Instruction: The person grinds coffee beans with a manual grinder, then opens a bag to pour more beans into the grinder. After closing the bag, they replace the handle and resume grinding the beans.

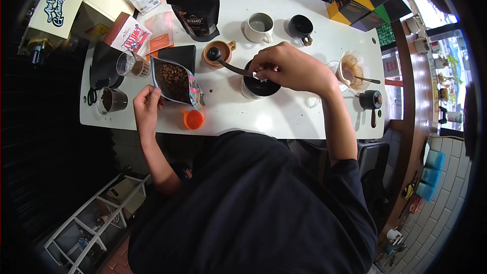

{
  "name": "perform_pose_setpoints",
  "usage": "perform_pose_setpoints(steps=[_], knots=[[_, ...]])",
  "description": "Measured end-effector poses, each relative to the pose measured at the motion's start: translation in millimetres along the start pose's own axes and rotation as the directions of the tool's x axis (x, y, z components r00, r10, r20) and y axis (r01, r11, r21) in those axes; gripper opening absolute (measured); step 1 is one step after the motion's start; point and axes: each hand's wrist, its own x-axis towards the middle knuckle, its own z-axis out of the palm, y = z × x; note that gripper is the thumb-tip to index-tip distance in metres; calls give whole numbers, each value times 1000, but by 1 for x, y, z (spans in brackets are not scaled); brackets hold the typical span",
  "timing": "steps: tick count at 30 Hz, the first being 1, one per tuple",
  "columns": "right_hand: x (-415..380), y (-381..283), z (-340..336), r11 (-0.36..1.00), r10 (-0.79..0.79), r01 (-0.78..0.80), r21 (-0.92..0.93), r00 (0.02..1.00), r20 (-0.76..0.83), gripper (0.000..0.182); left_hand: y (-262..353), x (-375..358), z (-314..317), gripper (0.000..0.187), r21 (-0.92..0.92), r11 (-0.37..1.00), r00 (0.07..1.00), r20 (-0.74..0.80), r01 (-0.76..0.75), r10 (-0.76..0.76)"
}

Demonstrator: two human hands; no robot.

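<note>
My left hand (147,100) pinches the edge of an open foil bag (195,91) with brown coffee beans (175,78) inside. The bag's mouth faces up toward me. Closed fingers of my right hand (294,70) hold the hub end of a black crank handle (234,68), whose round knob points left over a wooden cup (224,52). Directly below that hand stands a round container with a dark inside (261,89). An orange scoop (193,120) lies just below the bag, near the table edge.
Toward the back stand a black coffee pouch (197,18), a white mug (259,27) and a black cup (301,27). Glasses (133,65) and a cup of dark contents (112,100) are at left. A filter dripper (352,68) and portafilter-like tool (370,100) sit right.
</note>
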Motion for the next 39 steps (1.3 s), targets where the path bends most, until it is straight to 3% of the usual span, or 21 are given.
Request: perform_pose_setpoints(steps=[27, 32, 37, 39], knots=[[-1, -2, 12, 999, -32, 34, 22, 998, -58, 12, -1, 2, -2, 28, -14, 1000, 1000, 22, -16, 16], [-21, -28, 2, 997, -73, 77, 4, 964, -255, 10, 1, 0, 0, 27, 0, 1000, 1000, -11, 6, -6], [-43, -47, 10, 988, -125, 143, 58, 962, -242, 9, -3, 3, -3, 29, -4, 1000, 1000, 19, -1, 1], [-50, -47, 11, 996, -30, 47, 79, 977, -213, 10, -2, 1, -2, 26, -17, 1000, 1000, 23, 14, -13]])
